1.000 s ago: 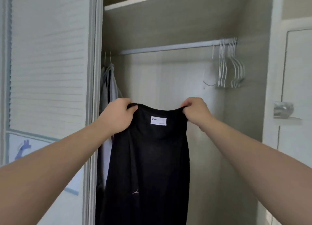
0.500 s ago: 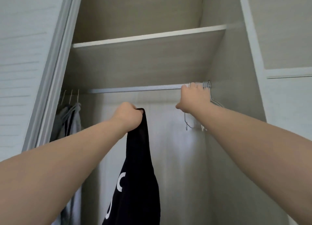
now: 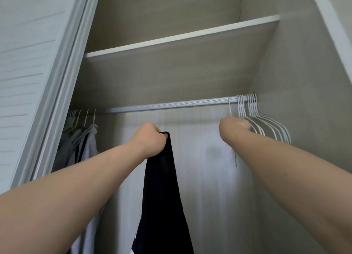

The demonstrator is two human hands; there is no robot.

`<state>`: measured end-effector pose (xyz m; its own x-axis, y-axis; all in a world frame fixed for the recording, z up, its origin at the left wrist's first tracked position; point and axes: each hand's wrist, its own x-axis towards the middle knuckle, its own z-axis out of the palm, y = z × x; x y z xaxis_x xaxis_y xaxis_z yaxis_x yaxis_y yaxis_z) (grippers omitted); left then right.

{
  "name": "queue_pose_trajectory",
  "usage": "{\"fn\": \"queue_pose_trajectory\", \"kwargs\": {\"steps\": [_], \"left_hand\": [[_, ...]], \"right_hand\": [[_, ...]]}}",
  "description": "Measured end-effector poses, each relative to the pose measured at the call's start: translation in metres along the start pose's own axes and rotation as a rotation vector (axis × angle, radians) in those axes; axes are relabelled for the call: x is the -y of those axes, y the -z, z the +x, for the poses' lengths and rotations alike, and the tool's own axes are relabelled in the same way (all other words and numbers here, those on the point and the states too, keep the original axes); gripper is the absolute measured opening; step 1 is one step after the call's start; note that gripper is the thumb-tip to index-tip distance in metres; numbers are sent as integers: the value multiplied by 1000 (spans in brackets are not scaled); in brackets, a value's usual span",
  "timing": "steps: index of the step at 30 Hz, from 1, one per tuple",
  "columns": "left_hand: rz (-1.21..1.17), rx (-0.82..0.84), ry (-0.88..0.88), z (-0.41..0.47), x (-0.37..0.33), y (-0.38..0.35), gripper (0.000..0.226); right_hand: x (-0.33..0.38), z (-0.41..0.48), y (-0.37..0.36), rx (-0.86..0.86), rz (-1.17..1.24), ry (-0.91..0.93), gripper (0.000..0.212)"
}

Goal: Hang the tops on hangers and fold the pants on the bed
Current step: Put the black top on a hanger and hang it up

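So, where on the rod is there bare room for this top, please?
The rod is bare in its middle stretch, between the grey clothes at left and the white hangers at right; both ends are crowded.

No word, label or number can be read; only a white scrap of print shows low on the black top [image 3: 162, 196].

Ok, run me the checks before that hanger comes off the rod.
1. Grip of left hand on black top: ok.
2. Grip of right hand on leftmost white hanger, below its hook: ok.
3. Its hook apart from the spare hangers: ok.
4. Hook off the rod: not ok, it sits over it.
5. Neck opening of the top ready: cannot tell, bunched in the fist.
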<state>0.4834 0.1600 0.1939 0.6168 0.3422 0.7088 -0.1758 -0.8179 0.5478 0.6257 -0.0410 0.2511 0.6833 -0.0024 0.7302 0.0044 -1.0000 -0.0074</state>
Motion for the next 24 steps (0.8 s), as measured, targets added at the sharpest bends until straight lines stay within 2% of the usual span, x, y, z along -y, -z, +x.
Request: {"fn": "queue_pose_trajectory", "kwargs": {"steps": [5, 12, 16, 19, 22, 24], "left_hand": [[2, 42, 8, 4, 5, 1, 44], [-1, 19, -12, -5, -1, 16, 38], [-6, 19, -31, -27, -2, 29, 40], [-54, 74, -12, -45, 2, 40, 30], [-92, 114, 21, -66, 6, 52, 26], [-102, 122, 34, -81, 10, 58, 25]], "right_hand": [[1, 10, 1, -89, 321, -26, 35], [0, -4, 25, -200, 725, -25, 7], [-5, -32, 33, -244, 944, -19, 14], [-8, -74, 35, -211, 1279, -29, 26], [-20, -131, 41, -141, 1606, -110, 17], [-32, -168, 46, -148, 1704, -116, 11]]}}
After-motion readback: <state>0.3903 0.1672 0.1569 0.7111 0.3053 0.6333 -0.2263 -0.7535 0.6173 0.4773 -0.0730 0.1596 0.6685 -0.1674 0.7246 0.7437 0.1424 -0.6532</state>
